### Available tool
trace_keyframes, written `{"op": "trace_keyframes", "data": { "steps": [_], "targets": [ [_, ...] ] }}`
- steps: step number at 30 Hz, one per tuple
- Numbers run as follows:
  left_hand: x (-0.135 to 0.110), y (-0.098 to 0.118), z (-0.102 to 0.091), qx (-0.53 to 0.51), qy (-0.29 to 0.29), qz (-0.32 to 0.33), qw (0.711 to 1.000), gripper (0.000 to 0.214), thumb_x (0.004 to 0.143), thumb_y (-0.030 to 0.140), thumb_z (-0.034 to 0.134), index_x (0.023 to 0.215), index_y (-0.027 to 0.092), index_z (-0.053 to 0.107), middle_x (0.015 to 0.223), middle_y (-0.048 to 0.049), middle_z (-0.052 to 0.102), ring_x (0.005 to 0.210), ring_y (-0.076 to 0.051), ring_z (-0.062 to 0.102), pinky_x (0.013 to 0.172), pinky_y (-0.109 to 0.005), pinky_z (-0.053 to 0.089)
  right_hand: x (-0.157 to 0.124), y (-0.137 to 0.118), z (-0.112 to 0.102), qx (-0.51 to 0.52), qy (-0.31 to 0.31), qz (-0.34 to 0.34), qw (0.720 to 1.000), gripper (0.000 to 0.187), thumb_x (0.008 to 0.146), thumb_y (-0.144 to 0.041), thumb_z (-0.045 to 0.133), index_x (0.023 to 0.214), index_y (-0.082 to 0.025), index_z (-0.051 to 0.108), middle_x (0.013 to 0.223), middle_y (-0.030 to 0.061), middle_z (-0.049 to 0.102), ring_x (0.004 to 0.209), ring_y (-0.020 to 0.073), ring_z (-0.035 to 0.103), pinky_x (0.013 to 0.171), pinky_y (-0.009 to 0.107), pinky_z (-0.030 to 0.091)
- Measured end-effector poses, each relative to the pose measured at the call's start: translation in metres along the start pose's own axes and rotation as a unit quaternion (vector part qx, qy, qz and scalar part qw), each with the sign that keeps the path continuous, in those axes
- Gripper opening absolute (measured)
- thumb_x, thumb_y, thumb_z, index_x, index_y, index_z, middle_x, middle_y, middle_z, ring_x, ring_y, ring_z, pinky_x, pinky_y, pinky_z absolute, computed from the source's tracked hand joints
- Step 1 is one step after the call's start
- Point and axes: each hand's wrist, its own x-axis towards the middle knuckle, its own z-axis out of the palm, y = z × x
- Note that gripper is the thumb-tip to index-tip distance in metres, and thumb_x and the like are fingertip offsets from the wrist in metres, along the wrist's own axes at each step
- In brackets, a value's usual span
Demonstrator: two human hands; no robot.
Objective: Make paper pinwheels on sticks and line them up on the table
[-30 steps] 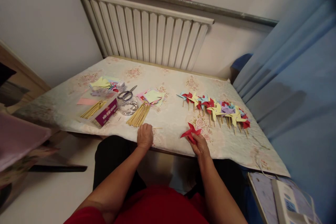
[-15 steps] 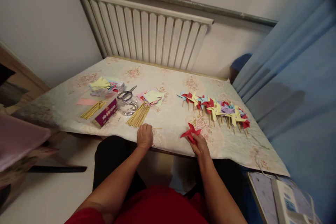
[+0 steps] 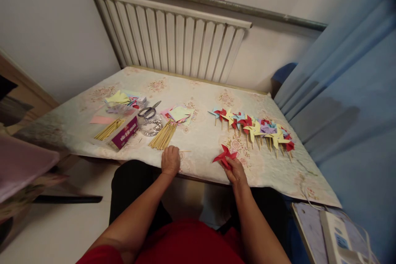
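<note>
A thin wooden stick [image 3: 185, 151] pokes out to the right from my left hand [image 3: 170, 161], which is closed at the table's front edge. My right hand [image 3: 235, 170] pinches a red paper pinwheel [image 3: 224, 155] just above the tablecloth, its blades fanned out. Close to my left hand lies a loose bundle of wooden sticks [image 3: 163, 135]. Beyond them is a stack of coloured paper squares [image 3: 180, 114]. Finished-looking pinwheels on sticks [image 3: 253, 129], in red, yellow, blue and purple, lie in a row to the right.
Scissors [image 3: 148, 111] rest by a clear round container of small shiny pieces [image 3: 151, 126]. A purple-sided box [image 3: 126, 133] with more sticks [image 3: 109, 129] and a pile of folded paper [image 3: 119, 99] are on the left. A radiator [image 3: 173, 41] stands behind the table; a blue curtain [image 3: 349, 82] hangs right.
</note>
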Motion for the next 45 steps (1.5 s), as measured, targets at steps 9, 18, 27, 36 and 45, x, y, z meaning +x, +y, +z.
{"op": "trace_keyframes", "data": {
  "steps": [9, 18, 27, 36, 45],
  "targets": [
    [0.0007, 0.0006, -0.0018, -0.012, -0.006, -0.001, 1.0, 0.017, 0.089, 0.018, 0.044, 0.091, 0.018, 0.061, 0.094, -0.0117, 0.059, 0.094, -0.026, 0.05, 0.082, -0.038, 0.039, -0.0008, -0.0008, 0.001, 0.008, 0.004, 0.005, 1.0, 0.033, 0.063, -0.016, 0.079, 0.093, -0.02, 0.067, 0.089, 0.0002, 0.075, 0.08, 0.0164, 0.071, 0.098, 0.044, 0.052],
    [-0.0004, -0.0003, 0.0009, -0.018, -0.001, -0.002, 1.0, 0.017, 0.09, 0.018, 0.044, 0.091, 0.019, 0.06, 0.094, -0.0116, 0.058, 0.095, -0.026, 0.05, 0.083, -0.039, 0.039, -0.0014, -0.0009, 0.0011, 0.004, 0.009, 0.001, 1.0, 0.033, 0.062, -0.017, 0.079, 0.092, -0.021, 0.066, 0.088, 0.0002, 0.075, 0.082, 0.018, 0.071, 0.098, 0.047, 0.052],
    [-0.0001, -0.0004, 0.0016, -0.011, 0.001, 0.0, 1.0, 0.017, 0.09, 0.02, 0.044, 0.091, 0.018, 0.061, 0.094, -0.0116, 0.059, 0.094, -0.026, 0.05, 0.082, -0.039, 0.039, -0.0012, -0.0013, 0.0024, 0.008, 0.015, 0.006, 1.0, 0.032, 0.061, -0.016, 0.08, 0.09, -0.02, 0.067, 0.088, 0.0002, 0.075, 0.079, 0.017, 0.071, 0.095, 0.043, 0.054],
    [0.0002, 0.0005, -0.0007, -0.006, -0.004, -0.003, 1.0, 0.018, 0.09, 0.019, 0.044, 0.091, 0.017, 0.061, 0.094, -0.0116, 0.059, 0.094, -0.026, 0.05, 0.082, -0.038, 0.038, -0.0014, -0.0016, 0.0028, 0.011, 0.009, 0.005, 1.0, 0.035, 0.062, -0.015, 0.08, 0.094, -0.02, 0.066, 0.09, 0.0, 0.075, 0.08, 0.0163, 0.071, 0.097, 0.044, 0.053],
    [0.0007, 0.0011, -0.003, -0.009, -0.013, -0.001, 1.0, 0.019, 0.09, 0.017, 0.044, 0.092, 0.016, 0.062, 0.094, -0.0122, 0.058, 0.094, -0.026, 0.049, 0.082, -0.038, 0.038, -0.0002, 0.0, 0.0004, 0.012, 0.01, 0.004, 1.0, 0.031, 0.061, -0.016, 0.08, 0.09, -0.02, 0.067, 0.088, 0.0004, 0.075, 0.077, 0.0161, 0.071, 0.098, 0.045, 0.052]
  ]
}}
